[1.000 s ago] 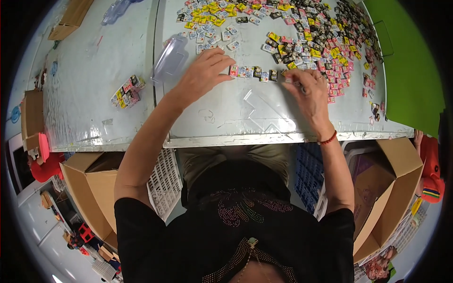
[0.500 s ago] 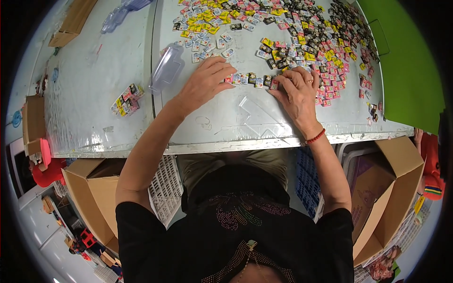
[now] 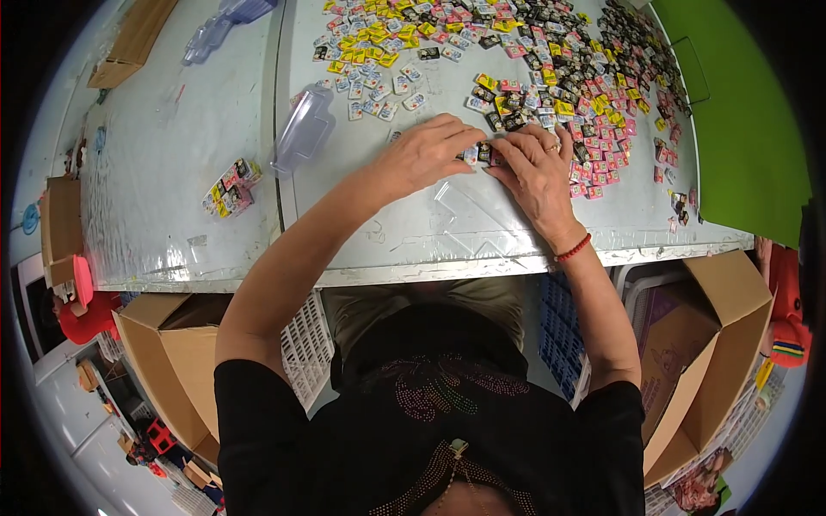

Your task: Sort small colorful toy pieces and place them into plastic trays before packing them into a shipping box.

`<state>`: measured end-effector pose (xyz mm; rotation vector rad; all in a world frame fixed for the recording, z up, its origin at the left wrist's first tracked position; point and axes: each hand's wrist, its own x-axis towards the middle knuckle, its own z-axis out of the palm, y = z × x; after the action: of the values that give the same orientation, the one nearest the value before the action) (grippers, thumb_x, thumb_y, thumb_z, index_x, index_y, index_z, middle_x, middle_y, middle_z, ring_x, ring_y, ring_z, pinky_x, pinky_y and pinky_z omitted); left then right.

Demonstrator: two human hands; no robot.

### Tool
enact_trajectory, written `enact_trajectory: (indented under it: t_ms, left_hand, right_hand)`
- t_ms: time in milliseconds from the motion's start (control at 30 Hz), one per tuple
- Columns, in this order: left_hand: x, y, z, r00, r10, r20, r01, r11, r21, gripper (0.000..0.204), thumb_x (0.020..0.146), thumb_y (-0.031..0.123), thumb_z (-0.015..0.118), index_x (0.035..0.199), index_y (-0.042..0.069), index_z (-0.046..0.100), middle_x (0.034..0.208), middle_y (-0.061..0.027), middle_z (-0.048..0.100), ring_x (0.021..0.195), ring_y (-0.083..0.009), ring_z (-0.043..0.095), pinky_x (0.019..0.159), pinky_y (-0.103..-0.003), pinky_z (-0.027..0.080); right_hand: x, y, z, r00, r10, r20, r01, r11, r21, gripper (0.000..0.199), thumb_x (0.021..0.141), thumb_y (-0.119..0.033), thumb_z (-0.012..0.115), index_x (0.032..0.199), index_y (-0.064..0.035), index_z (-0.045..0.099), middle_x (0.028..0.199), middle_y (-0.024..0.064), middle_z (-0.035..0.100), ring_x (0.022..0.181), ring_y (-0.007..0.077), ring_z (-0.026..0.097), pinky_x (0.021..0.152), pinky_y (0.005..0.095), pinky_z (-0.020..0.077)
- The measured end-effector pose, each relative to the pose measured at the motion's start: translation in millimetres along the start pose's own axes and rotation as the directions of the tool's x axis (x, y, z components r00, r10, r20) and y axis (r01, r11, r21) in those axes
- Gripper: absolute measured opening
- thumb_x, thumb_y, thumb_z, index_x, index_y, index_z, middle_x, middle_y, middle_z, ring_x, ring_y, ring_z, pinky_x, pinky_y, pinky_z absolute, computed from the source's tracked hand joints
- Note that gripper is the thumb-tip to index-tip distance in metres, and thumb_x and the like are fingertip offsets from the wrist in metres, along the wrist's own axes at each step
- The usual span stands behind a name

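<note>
Where both hands (image 3: 486,159) meet, small glossy square packets (image 3: 478,153), clear plastic tray (image 3: 303,131).

Yellow, pink, black and white small packets (image 3: 551,77) on a pale grey table (image 3: 172,172); green board (image 3: 740,129).

Two hands on the tabletop (image 3: 482,232): left hand (image 3: 428,155), right hand (image 3: 538,172). Small packets (image 3: 551,60) at 12 to 2 o'clock: too many to count. One small stack of packets (image 3: 229,187) at 9 o'clock. One clear plastic tray (image 3: 303,131). Two open cardboard boxes (image 3: 168,344), (image 3: 718,335) below the edge.
</note>
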<state>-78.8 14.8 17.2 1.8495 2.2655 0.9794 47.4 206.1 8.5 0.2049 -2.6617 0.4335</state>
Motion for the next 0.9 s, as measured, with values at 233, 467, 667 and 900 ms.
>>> enact_trajectory:
  t_ms: [233,467,667,900]
  left_hand:
    - [-5.9,1.7,-6.7,0.994,-0.105,-0.007,0.105,0.994,-0.011,0.053,0.075,0.018,0.079,0.122,0.004,0.057,0.115,-0.0131,0.062,0.108,-0.0316,0.057,0.092,-0.038,0.048]
    - [-49.0,-6.6,-37.9,0.984,-0.171,-0.047,0.172,0.985,0.023,0.056,0.075,0.019,0.079,0.124,0.004,0.056,0.120,-0.0140,0.061,0.117,-0.0340,0.053,0.099,-0.040,0.045]
    - [-48.3,-10.6,-31.5,0.987,-0.133,-0.086,0.138,0.989,0.053,0.050,0.075,0.016,0.077,0.119,0.004,0.059,0.111,-0.0119,0.063,0.108,-0.0305,0.056,0.094,-0.038,0.047]
    - [-41.3,-12.6,-28.8,0.993,-0.098,-0.058,0.106,0.985,0.137,0.046,0.075,0.014,0.075,0.117,0.004,0.061,0.107,-0.0096,0.062,0.105,-0.0264,0.057,0.093,-0.035,0.047]
  right_hand:
    - [-2.6,1.7,-7.7,0.999,0.050,0.018,-0.050,0.999,-0.011,0.044,0.072,-0.028,0.079,0.111,-0.0125,0.066,0.114,0.0039,0.058,0.117,0.0269,0.049,0.104,0.0525,0.0296]
    - [1.5,15.1,-11.8,1.000,0.023,0.019,-0.022,0.998,-0.056,0.042,0.074,-0.031,0.078,0.111,-0.0124,0.067,0.112,0.0043,0.058,0.117,0.0284,0.048,0.104,0.0532,0.0297]
    - [1.5,7.3,-6.7,0.999,-0.010,0.038,0.012,0.998,-0.055,0.043,0.075,-0.028,0.077,0.113,-0.0129,0.066,0.110,0.0035,0.060,0.116,0.0268,0.051,0.106,0.0539,0.0278]
    - [7.9,1.9,-8.2,0.997,-0.057,0.060,0.061,0.995,-0.075,0.043,0.077,-0.024,0.075,0.117,-0.0114,0.063,0.109,0.0039,0.062,0.112,0.0250,0.054,0.101,0.0500,0.0337]
